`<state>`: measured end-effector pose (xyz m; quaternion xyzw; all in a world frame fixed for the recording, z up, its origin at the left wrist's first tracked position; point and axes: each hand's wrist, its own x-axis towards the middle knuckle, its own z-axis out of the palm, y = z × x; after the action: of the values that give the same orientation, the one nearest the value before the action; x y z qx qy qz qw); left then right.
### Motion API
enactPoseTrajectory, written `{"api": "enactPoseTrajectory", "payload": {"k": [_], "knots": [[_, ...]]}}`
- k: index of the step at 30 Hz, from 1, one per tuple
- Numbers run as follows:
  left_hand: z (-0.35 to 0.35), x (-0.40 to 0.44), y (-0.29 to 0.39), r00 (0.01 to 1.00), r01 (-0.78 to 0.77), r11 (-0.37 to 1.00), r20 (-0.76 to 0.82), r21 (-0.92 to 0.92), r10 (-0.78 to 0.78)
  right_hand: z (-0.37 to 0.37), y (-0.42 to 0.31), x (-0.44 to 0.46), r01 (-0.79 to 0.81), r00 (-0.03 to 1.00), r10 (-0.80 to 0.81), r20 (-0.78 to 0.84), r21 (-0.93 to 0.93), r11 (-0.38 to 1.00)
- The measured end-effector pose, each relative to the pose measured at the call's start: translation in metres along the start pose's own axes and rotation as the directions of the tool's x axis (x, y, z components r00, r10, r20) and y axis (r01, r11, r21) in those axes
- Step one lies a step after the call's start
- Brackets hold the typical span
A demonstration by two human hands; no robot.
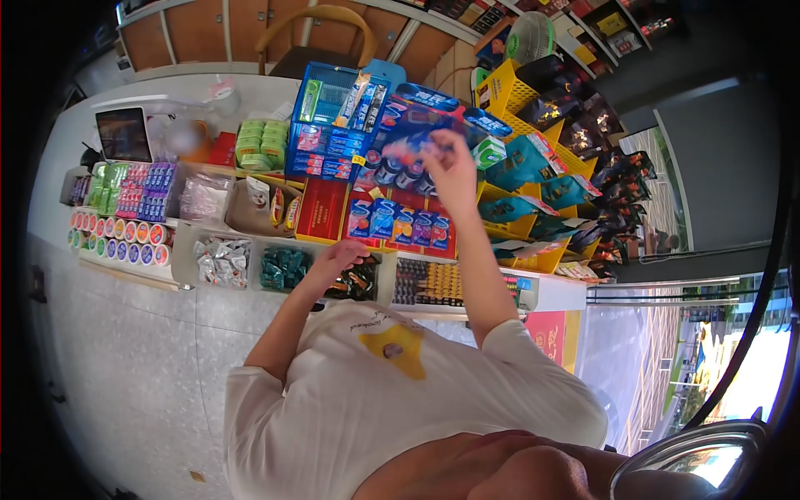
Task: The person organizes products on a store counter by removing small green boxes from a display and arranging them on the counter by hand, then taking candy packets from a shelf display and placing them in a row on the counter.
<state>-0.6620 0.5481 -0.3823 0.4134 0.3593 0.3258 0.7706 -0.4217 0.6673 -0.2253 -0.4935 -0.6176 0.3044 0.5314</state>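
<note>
My right hand (450,162) is raised over a blue and pink display rack of bottles (408,177). Its fingers are bent together around something small and pinkish, too blurred to make out. In front of that rack stands a row of small flat packs (403,227) on a red box. My left hand (343,257) hovers low near the counter's front bins, just above a bin of dark wrapped sweets (354,279); its fingers are bent and partly hidden, and nothing shows in them. A blue basket (327,118) with gum packs is left of my right hand.
Yellow racks (557,150) with teal and dark bags rise at the right. Round tubs (125,242), a bin of silver packets (223,260) and a screen (123,135) are at the left. A chair (310,60) stands behind the counter.
</note>
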Motion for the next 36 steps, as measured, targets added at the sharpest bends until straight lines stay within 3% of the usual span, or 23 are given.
{"api": "enactPoseTrajectory", "payload": {"k": [1,2,6,13,17,19,23,25,27,28,29,30,31,33,36], "knots": [[0.000,0.001,-0.004,1.000,0.001,1.000,0.007,0.020,-0.001,-0.002,-0.004,0.016,-0.005,0.999,0.005,-0.039,0.002,1.000],[0.000,0.000,-0.008,1.000,0.002,0.999,0.014,0.040,-0.002,-0.008,0.011,0.034,0.075,0.996,-0.082,-0.029,-0.199,0.977],[0.009,-0.006,-0.020,1.000,0.028,0.999,0.006,0.046,-0.029,0.004,0.030,0.070,0.156,0.988,-0.149,0.048,-0.366,0.918],[0.009,-0.019,-0.013,0.995,0.087,0.996,-0.057,0.008,-0.086,0.038,0.064,0.076,0.168,0.984,-0.118,0.136,-0.450,0.877],[0.000,-0.018,-0.024,0.996,0.042,0.999,-0.074,-0.031,-0.045,0.041,0.083,0.076,0.176,0.979,-0.118,0.164,-0.412,0.894],[-0.003,-0.017,-0.029,0.994,0.066,0.996,-0.082,-0.061,-0.071,0.039,0.059,0.069,0.154,0.984,-0.108,0.141,-0.371,0.916],[0.000,-0.022,-0.020,0.990,0.110,0.992,-0.082,-0.068,-0.115,0.028,0.022,0.034,0.337,0.927,-0.373,0.030,-0.503,0.796],[-0.005,-0.019,-0.023,0.991,0.120,0.992,-0.053,-0.045,-0.122,0.028,0.014,0.008,0.294,0.950,-0.309,0.038,-0.435,0.851],[-0.005,-0.016,-0.021,0.987,0.144,0.986,-0.060,-0.081,-0.149,0.036,0.035,-0.018,0.188,0.974,-0.123,0.192,-0.367,0.911],[-0.004,-0.013,-0.020,0.985,0.154,0.983,-0.059,-0.096,-0.160,0.040,0.046,-0.029,0.039,0.945,0.090,0.314,-0.383,0.923],[-0.005,-0.009,-0.021,0.984,0.162,0.976,-0.054,-0.146,-0.171,0.043,0.072,-0.038,0.103,0.898,0.079,0.432,-0.383,0.918],[-0.006,-0.002,-0.025,0.982,0.167,0.967,-0.049,-0.193,-0.180,0.048,0.078,-0.045,0.050,0.866,0.146,0.479,-0.373,0.927],[-0.007,0.004,-0.027,0.981,0.172,0.956,-0.044,-0.239,-0.188,0.053,0.108,-0.053,0.206,0.862,0.053,0.505,-0.444,0.872],[-0.006,0.018,-0.028,0.958,0.256,0.903,-0.035,-0.345,-0.284,0.062,0.123,-0.065,0.135,0.851,0.244,0.465,-0.643,0.754],[-0.008,0.030,-0.038,0.949,0.278,0.847,-0.008,-0.453,-0.316,0.068,0.128,-0.070,0.164,0.799,0.327,0.505,-0.706,0.689]]}}
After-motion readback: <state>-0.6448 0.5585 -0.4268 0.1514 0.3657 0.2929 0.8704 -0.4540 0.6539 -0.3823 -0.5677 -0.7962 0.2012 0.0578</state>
